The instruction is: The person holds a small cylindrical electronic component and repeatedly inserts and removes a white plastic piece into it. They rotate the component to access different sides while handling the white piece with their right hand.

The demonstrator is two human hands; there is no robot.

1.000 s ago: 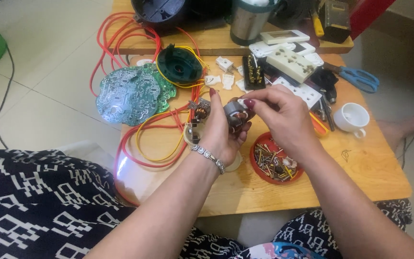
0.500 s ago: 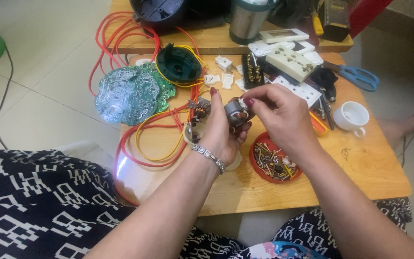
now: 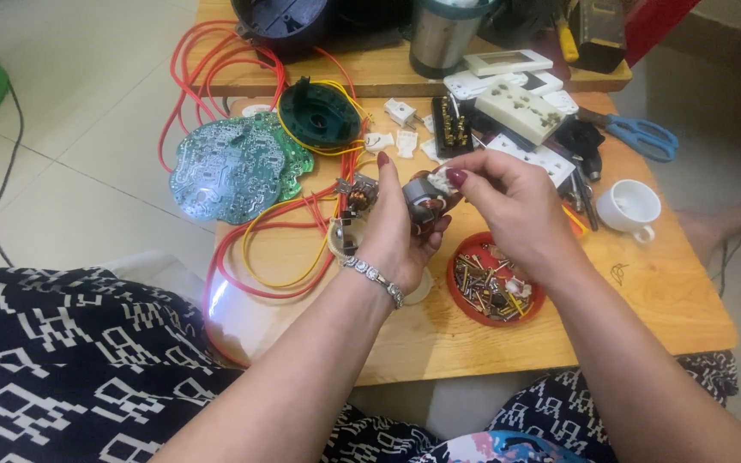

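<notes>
Holding a small electric motor point(image 3: 423, 202) above the wooden table point(image 3: 671, 300), the left hand point(image 3: 396, 236) wraps around it from below, fingers curled on its body. The motor shows a dark metal housing with copper-coloured windings visible at one side and a pale end piece on top. The right hand point(image 3: 508, 201) pinches that pale end piece between thumb and fingertips, so both hands meet on the motor. Red and yellow wires point(image 3: 289, 231) run from the motor area across the table edge. A silver bracelet point(image 3: 375, 279) sits on the left wrist.

Just beside the right hand, a red dish point(image 3: 465, 296) holds screws and small metal parts. A green circuit board point(image 3: 233, 167) lies to the left, with a dark green round housing point(image 3: 319, 116) behind it. A white cup point(image 3: 629, 207) stands to the right, and blue-handled scissors point(image 3: 645, 137) lie near white socket plates point(image 3: 521, 111).
</notes>
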